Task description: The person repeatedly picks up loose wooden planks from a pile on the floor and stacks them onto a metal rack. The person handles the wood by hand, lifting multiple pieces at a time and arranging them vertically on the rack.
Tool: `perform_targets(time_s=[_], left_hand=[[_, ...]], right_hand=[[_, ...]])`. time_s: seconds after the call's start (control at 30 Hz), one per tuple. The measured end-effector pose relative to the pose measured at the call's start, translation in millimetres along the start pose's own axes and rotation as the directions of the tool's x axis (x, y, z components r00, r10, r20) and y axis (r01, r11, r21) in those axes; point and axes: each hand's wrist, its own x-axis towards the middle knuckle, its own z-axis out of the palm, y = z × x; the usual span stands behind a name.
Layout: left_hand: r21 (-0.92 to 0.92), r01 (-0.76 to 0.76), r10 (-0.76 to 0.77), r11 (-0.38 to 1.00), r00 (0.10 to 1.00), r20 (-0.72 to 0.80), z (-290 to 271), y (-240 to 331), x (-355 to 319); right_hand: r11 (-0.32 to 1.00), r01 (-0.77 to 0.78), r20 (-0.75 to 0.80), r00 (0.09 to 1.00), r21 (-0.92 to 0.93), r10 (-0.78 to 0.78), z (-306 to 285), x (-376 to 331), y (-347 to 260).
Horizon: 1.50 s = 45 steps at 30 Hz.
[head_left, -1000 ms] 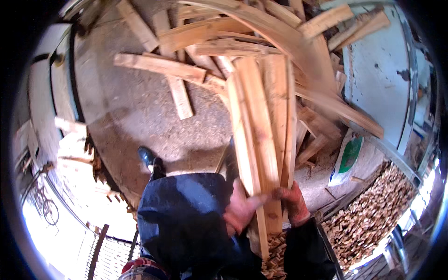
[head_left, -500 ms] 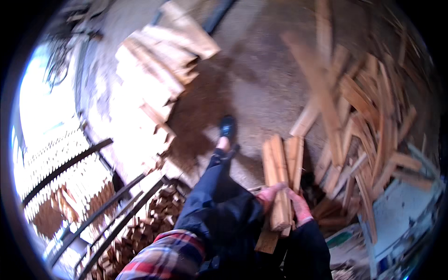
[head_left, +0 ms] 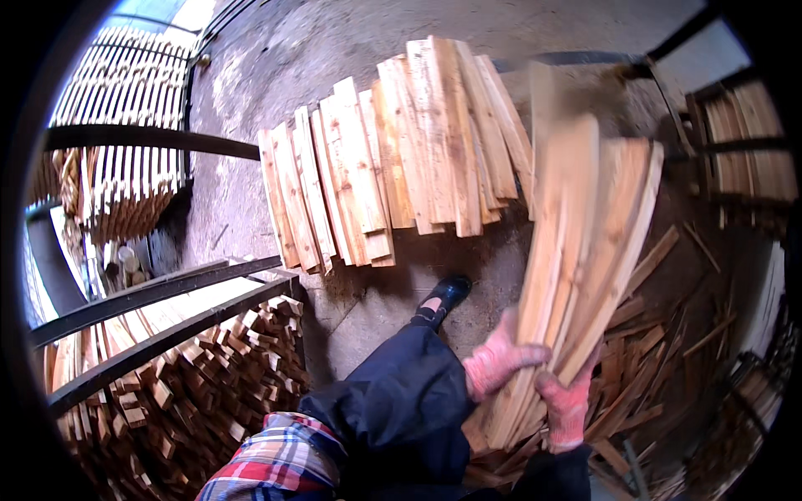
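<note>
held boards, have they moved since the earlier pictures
Yes: judged against the row of planks, the held boards have swung left, closer to it.

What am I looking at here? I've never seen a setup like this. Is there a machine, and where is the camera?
There is no robot here, just a person working with two hands. The camera is worn on that person's head and looks down; its very wide lens bends straight edges and darkens the corners. That is why you see their leg and dark shoe from above.

The left hand and right hand grip the lower part of a bundle of boards, thumbs toward us. Ahead, more boards lie side by side on the floor. At lower left is a stack of wood pieces beside a dark bar, and loose scraps are scattered at the right.
</note>
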Motion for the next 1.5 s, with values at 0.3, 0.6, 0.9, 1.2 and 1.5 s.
perform_targets(time_s=[0.3, 0.6, 0.9, 1.2, 1.5], left_hand=[[0.258, -0.095, 0.189, 0.962, 0.909, -0.371, -214.0, 153.2, 123.5], [0.840, 0.220, 0.424, 0.495, 0.783, -0.455, -376.9, 108.4, 171.7], [-0.130, 0.212, -0.240, 0.969, 0.659, -0.712, -335.6, 24.6, 136.5], [0.128, 0.237, -0.056, 0.963, 0.639, -0.767, -321.3, 17.7, 133.5], [0.193, 0.507, -0.313, 0.840, 0.744, -0.590, -289.6, -29.6, 59.4]], right_hand=[[0.692, 0.273, 0.459, 0.884, -0.668, 0.094, 204.2, 226.7, 43.5], [0.041, 0.073, 0.066, 0.985, -0.996, -0.158, 106.2, 340.4, 84.3], [0.454, 0.010, -0.145, 0.942, -0.891, -0.304, 9.0, 459.3, 151.2], [0.579, 0.205, 0.184, 0.978, -0.789, -0.094, 70.6, 429.1, 106.0], [0.653, -0.221, -0.201, 0.974, -0.725, 0.107, 35.8, 207.2, 224.1]])
